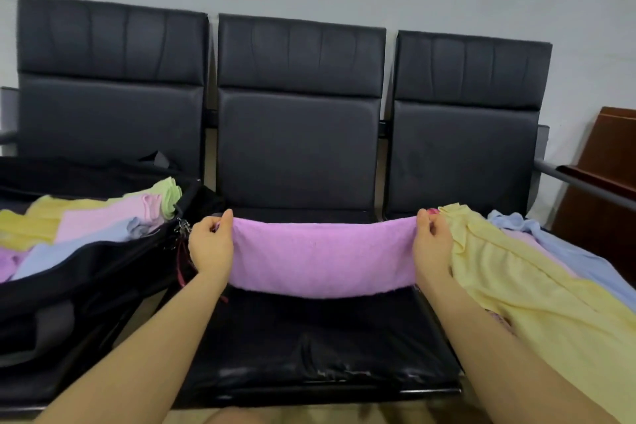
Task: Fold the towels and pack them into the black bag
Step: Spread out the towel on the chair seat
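Stretching a purple towel (321,256) between them, the left hand (210,246) and right hand (433,244) each pinch one end of it, every grip closed on cloth at the upper corners. The towel hangs above the middle seat (309,348), its long axis running left to right and sagging slightly in the centre; it looks already doubled lengthwise, though the layers are hard to make out. The black bag (86,272) lies open just beside the left hand, with folded towels (103,224) inside, so that hand is the nearer one for packing. An unfolded heap, yellow towel (516,279) uppermost, sits beside the right hand. Bringing the ends together seems the next fold.
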